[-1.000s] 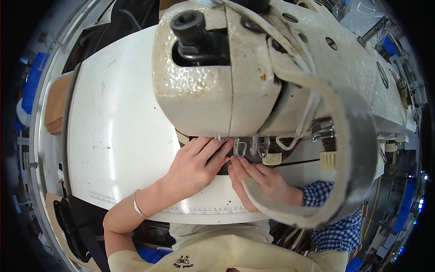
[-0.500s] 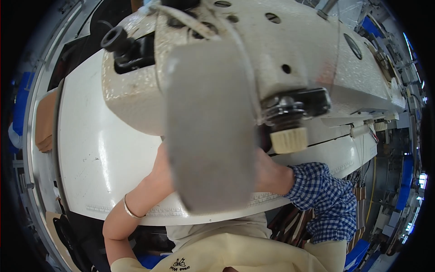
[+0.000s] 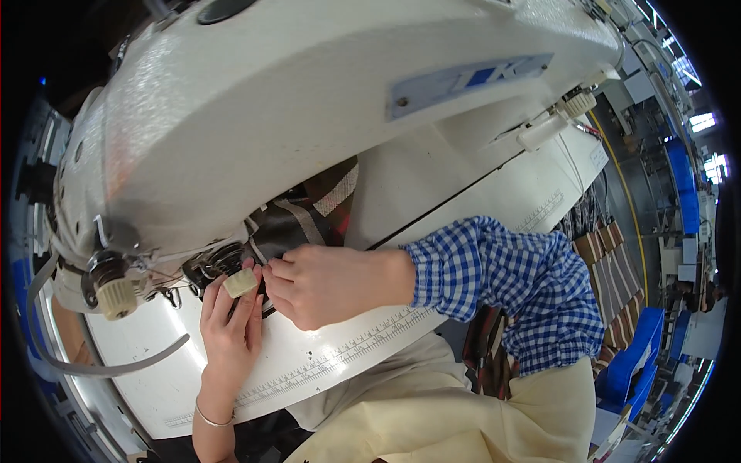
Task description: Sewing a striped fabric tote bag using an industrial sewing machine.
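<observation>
At the head of a white sewing machine (image 3: 255, 116), both my hands work close together on a dark fabric piece (image 3: 289, 231) with a grey strip and a pale dotted patch. The fingers of my right hand (image 3: 332, 289) are bent and pressed on its near edge. Beside them my left hand (image 3: 231, 339) has its fingers drawn together at the same edge; a cream knob (image 3: 240, 283) covers some of the fingertips. Most of the fabric lies under the machine arm, and the needle point cannot be made out.
A white table (image 3: 363, 336) with a printed ruler runs along my front. A curved grey strip (image 3: 116, 369) juts out at the left, near another cream knob (image 3: 117, 299). Brown striped fabric (image 3: 617, 270) hangs at the right, above a blue bin (image 3: 641, 355).
The view has shifted and turned to the right. The grey plate that covered my hands no longer blocks them, so the hands and dark fabric now show.
</observation>
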Motion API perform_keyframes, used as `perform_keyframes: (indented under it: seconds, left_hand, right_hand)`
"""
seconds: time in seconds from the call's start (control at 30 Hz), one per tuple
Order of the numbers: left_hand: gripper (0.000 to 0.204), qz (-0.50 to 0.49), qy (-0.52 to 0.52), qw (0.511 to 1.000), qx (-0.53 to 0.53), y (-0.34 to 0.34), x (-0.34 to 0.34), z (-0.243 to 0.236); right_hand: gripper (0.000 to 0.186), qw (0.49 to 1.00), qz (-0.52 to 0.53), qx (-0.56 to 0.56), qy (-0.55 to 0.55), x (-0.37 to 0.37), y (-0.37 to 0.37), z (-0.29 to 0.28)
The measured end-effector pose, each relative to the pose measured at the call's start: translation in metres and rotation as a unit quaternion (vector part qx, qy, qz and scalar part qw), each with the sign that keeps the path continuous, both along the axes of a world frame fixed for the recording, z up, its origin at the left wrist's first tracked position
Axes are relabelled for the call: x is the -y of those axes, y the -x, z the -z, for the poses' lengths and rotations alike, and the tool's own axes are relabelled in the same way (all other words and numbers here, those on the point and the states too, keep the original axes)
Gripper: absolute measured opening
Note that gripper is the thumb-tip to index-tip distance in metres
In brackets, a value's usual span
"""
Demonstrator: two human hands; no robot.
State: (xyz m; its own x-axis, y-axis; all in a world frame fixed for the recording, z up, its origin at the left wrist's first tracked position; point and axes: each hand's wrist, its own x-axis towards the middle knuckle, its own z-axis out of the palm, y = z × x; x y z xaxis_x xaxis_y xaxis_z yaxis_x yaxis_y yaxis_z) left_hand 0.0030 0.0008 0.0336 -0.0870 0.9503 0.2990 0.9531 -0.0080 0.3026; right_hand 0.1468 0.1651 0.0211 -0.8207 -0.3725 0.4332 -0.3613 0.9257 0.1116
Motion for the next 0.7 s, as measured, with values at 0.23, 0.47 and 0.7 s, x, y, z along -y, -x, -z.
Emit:
perform_keyframes:
  seconds: [0.23,0.47,0.7]
  left_hand:
    - [0.043,0.049,0.005,0.997,-0.061,0.01,0.008,-0.009]
    - [0.033,0.057,-0.029,0.998,-0.019,0.019,0.015,-0.006]
    - [0.041,0.124,-0.085,0.988,-0.032,0.026,0.012,0.003]
  right_hand:
    - [0.034,0.999,0.006,-0.05,-0.021,0.019,-0.002,0.003]
    - [0.032,0.991,0.034,-0.067,0.114,0.019,0.009,0.014]
    - [0.035,0.996,0.057,-0.06,0.04,0.024,-0.003,0.001]
